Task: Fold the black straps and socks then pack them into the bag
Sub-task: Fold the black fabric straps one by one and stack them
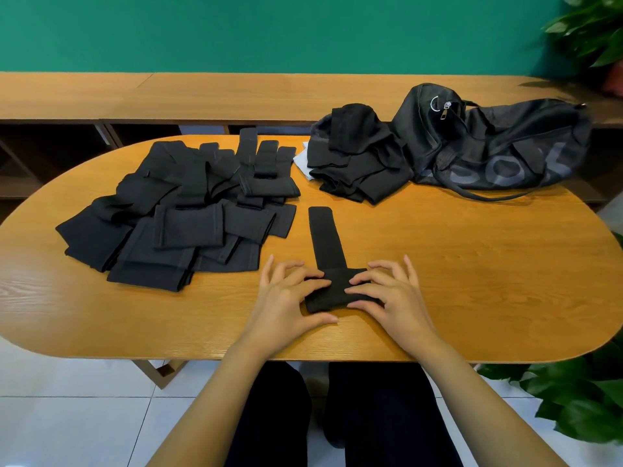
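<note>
Black strap (323, 237), near-centre desk (472, 264): left hand (286, 298) and right hand (391, 294) are pinching its folded near end in their fingers, fold likely continuing along the far tail before the far-right bag (499, 153).

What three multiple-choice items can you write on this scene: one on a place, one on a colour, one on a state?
1. Where on the table lies the bag? A) far right B) near left C) centre
2. What colour is the wall? A) white B) green C) red
3. What do the left hand and right hand do? A) lie idle B) grip the folded end of a strap C) zip the bag

Key: 1 A, the bag lies at the far right edge. 2 B, the wall behind is green. 3 B, fingers of both curl on the strap's fold.
</note>
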Available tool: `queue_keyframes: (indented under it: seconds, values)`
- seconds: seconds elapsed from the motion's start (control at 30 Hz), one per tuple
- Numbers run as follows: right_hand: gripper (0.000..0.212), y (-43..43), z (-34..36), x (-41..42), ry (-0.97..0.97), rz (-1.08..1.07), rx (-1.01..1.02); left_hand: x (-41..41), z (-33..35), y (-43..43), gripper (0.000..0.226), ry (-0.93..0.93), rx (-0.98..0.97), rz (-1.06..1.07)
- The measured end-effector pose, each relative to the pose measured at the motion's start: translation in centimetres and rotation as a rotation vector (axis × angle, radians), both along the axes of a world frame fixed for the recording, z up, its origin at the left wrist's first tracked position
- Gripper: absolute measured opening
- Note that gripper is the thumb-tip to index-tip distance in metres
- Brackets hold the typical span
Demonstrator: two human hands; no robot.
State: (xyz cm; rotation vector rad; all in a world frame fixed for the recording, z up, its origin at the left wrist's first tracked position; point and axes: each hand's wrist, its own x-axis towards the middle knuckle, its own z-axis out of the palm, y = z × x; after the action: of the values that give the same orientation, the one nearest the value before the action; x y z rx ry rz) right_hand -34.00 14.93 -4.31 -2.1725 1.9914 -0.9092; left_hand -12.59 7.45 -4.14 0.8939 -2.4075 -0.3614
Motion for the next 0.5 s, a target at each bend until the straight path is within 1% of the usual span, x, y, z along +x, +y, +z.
queue_keyframes:
  seconds: [0.17, 0.4, 0.5]
  values:
    - [0.037, -0.02, 0.2, 0.1, -0.082, 0.003, 0.023, 0.05, -0.14, -0.16, 0.046, 0.037, 0.01, 0.001]
    - [0.039, 0.09, 0.2, 0.08, -0.08, 0.004, -0.001, 0.16, -0.11, -0.09, 0.037, 0.13, 0.029, 0.003]
    - [0.032, 0.16, 0.41, 0.21, -0.094, -0.002, 0.004, 0.2, -0.05, -0.01, 0.038, 0.152, 0.037, 0.014]
